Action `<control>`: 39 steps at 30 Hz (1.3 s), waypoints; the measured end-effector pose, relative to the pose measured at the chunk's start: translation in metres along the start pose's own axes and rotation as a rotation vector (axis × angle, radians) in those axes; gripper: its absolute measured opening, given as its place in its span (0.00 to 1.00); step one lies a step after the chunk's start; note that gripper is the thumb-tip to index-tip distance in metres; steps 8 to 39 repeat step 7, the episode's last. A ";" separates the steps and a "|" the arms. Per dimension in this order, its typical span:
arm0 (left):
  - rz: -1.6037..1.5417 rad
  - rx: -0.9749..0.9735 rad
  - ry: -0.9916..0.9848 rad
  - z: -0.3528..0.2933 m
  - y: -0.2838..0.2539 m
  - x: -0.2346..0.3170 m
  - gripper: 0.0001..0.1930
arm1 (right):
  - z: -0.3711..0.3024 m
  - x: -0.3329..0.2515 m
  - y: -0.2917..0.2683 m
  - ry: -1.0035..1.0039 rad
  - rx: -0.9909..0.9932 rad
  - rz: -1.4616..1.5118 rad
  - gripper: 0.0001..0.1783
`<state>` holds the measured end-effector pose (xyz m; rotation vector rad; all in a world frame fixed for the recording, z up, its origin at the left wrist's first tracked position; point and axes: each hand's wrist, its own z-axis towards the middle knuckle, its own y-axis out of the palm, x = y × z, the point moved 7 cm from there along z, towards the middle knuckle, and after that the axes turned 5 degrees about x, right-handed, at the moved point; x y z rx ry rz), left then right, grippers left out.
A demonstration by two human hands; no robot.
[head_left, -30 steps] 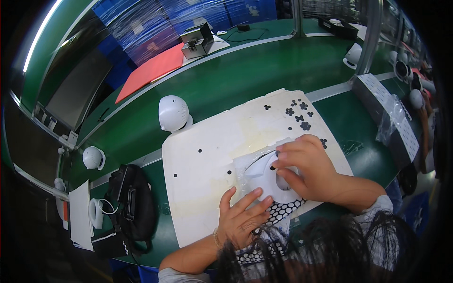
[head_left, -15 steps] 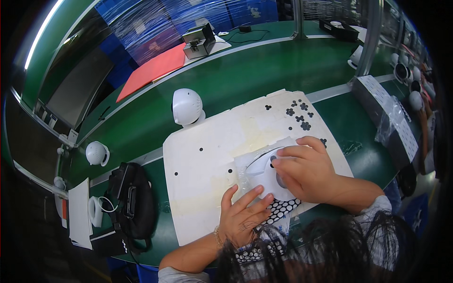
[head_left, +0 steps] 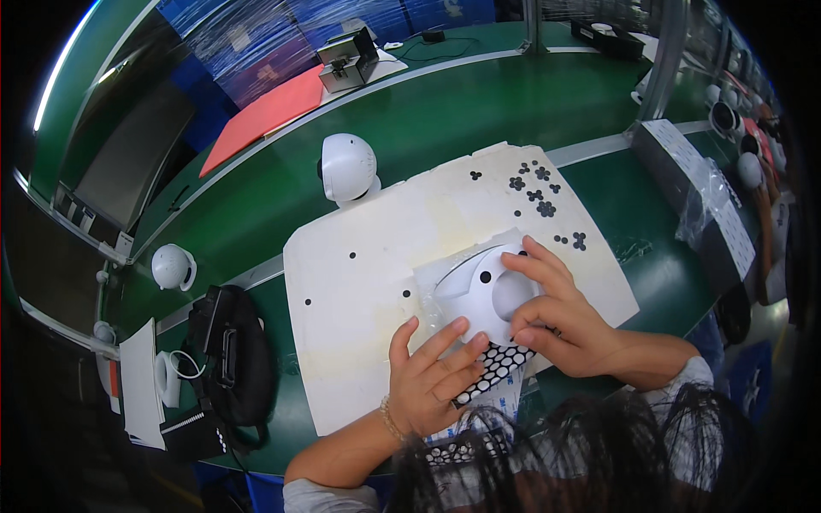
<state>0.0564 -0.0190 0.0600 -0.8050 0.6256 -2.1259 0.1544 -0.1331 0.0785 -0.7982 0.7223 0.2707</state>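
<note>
A white curved plastic part [head_left: 466, 299] with a round recess lies on a clear plastic bag [head_left: 428, 280] on the white board. One black round pad [head_left: 486, 277] sits on its face. Another dark dot shows beside the index fingertip of my right hand [head_left: 569, 321]. That hand's fingers are apart around the part's right side, with the thumb by its lower right edge. My left hand [head_left: 432, 376] is spread, fingertips at the part's lower left edge. Just below the part is a sheet of black round pads [head_left: 489, 369], partly hidden by my left hand.
Loose black pads [head_left: 546, 209] lie in clusters on the white board [head_left: 351, 359]. White rounded devices [head_left: 349, 167] stand beyond it and at the left [head_left: 173, 267]. A black bag [head_left: 235, 359] lies left; a long box [head_left: 697, 201] with plastic film stands right.
My right hand has drawn back from the part's face, its fingers now wider apart, uncovering the black pad and the recess. The left hand stays by the lower edge. The whole view has shifted slightly.
</note>
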 end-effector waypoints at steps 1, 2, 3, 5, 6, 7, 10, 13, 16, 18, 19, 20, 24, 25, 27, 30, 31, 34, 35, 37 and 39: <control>0.005 -0.001 0.001 0.000 0.000 0.000 0.11 | 0.000 0.001 0.001 0.002 -0.001 0.002 0.02; 0.004 -0.002 -0.001 -0.001 -0.001 -0.001 0.11 | 0.000 0.002 0.001 -0.006 0.006 -0.001 0.02; 0.009 -0.021 0.005 -0.002 0.000 -0.002 0.12 | 0.000 0.002 0.001 -0.015 0.014 -0.005 0.02; 0.014 -0.036 0.012 -0.003 0.001 -0.001 0.14 | 0.000 0.002 0.002 -0.014 0.016 -0.005 0.02; 0.007 -0.029 0.018 -0.004 0.001 -0.001 0.14 | 0.000 0.001 0.002 -0.012 0.018 -0.005 0.02; 0.000 -0.022 0.024 -0.004 0.000 0.000 0.14 | -0.001 0.001 0.002 -0.017 0.011 -0.023 0.02; 0.000 -0.022 0.024 -0.004 0.000 0.000 0.14 | -0.001 0.001 0.002 -0.017 0.011 -0.023 0.02; 0.000 -0.022 0.024 -0.004 0.000 0.000 0.14 | -0.001 0.001 0.002 -0.017 0.011 -0.023 0.02; 0.000 -0.022 0.024 -0.004 0.000 0.000 0.14 | -0.001 0.001 0.002 -0.017 0.011 -0.023 0.02; 0.000 -0.022 0.024 -0.004 0.000 0.000 0.14 | -0.001 0.001 0.002 -0.017 0.011 -0.023 0.02; 0.000 -0.022 0.024 -0.004 0.000 0.000 0.14 | -0.001 0.001 0.002 -0.017 0.011 -0.023 0.02; 0.000 -0.022 0.024 -0.004 0.000 0.000 0.14 | -0.001 0.001 0.002 -0.017 0.011 -0.023 0.02; 0.000 -0.022 0.024 -0.004 0.000 0.000 0.14 | -0.001 0.001 0.002 -0.017 0.011 -0.023 0.02; 0.000 -0.022 0.024 -0.004 0.000 0.000 0.14 | -0.001 0.001 0.002 -0.017 0.011 -0.023 0.02; 0.000 -0.022 0.024 -0.004 0.000 0.000 0.14 | -0.001 0.001 0.002 -0.017 0.011 -0.023 0.02; 0.000 -0.022 0.024 -0.004 0.000 0.000 0.14 | -0.001 0.001 0.002 -0.017 0.011 -0.023 0.02; 0.000 -0.022 0.024 -0.004 0.000 0.000 0.14 | -0.001 0.001 0.002 -0.017 0.011 -0.023 0.02; 0.000 -0.022 0.024 -0.004 0.000 0.000 0.14 | -0.001 0.001 0.002 -0.017 0.011 -0.023 0.02; 0.000 -0.022 0.024 -0.004 0.000 0.000 0.14 | -0.001 0.001 0.002 -0.017 0.011 -0.023 0.02; 0.000 -0.022 0.024 -0.004 0.000 0.000 0.14 | -0.001 0.001 0.002 -0.017 0.011 -0.023 0.02; 0.000 -0.022 0.024 -0.004 0.000 0.000 0.14 | -0.001 0.001 0.002 -0.017 0.011 -0.023 0.02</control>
